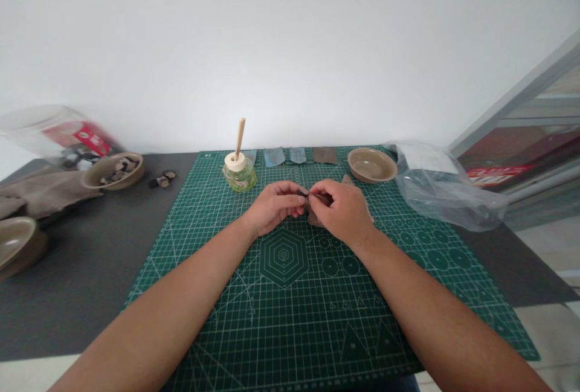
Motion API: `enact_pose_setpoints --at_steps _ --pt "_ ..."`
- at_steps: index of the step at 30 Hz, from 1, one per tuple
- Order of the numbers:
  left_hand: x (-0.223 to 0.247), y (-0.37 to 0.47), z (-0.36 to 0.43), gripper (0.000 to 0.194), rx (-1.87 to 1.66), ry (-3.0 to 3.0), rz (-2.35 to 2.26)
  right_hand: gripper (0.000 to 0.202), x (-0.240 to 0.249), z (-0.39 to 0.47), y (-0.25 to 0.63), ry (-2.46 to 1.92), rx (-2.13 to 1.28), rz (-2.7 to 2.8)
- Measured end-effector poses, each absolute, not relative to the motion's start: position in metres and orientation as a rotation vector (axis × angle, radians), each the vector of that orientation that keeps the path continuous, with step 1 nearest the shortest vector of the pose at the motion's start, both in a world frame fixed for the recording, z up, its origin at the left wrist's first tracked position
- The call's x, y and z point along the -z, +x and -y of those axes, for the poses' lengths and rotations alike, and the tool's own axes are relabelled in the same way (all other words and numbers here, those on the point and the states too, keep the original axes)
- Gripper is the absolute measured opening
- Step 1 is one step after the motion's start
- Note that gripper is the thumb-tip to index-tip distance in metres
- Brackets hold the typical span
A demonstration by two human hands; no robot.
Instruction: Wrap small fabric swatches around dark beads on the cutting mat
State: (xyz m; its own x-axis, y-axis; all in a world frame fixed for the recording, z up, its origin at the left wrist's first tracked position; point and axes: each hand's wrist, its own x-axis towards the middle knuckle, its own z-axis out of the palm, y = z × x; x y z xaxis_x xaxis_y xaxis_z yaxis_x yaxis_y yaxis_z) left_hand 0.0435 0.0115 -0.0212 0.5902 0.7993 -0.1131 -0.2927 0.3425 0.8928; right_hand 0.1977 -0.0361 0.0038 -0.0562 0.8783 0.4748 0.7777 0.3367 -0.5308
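Note:
Fingertips of both my hands meet above the middle of the green cutting mat (212, 241). Between them is a small dark piece (304, 193), too small and covered to name. My left hand (275, 206) pinches it from the left, thumb and forefinger closed on it. From the other side my right hand (347, 211) also has a closed pinch at the piece. A brown piece of cloth (313, 220) lies on the mat below and behind my right hand, mostly hidden by it.
Behind the hands stand a glass jar (241, 178) with a wooden stick, blue cloth pieces (274, 157), a brown patch (325, 155) and a bowl (372, 165). A plastic bag (448, 189) lies right. Left are a bowl of dark-and-tan bits (88, 177), brown fabric (54, 192) and another bowl (34, 253).

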Motion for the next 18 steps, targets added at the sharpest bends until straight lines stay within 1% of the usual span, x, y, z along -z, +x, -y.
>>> enact_pose_setpoints --at_steps 9,18 --pt "0.021 0.0437 -0.0111 0.021 -0.765 1.011 -0.631 0.01 -0.0057 0.0385 0.1977 -1.375 -0.209 1.848" --pt "0.0221 0.0442 -0.0108 0.021 -0.776 1.036 -0.642 0.011 -0.0047 0.0383 0.1972 -1.386 -0.19 1.835"
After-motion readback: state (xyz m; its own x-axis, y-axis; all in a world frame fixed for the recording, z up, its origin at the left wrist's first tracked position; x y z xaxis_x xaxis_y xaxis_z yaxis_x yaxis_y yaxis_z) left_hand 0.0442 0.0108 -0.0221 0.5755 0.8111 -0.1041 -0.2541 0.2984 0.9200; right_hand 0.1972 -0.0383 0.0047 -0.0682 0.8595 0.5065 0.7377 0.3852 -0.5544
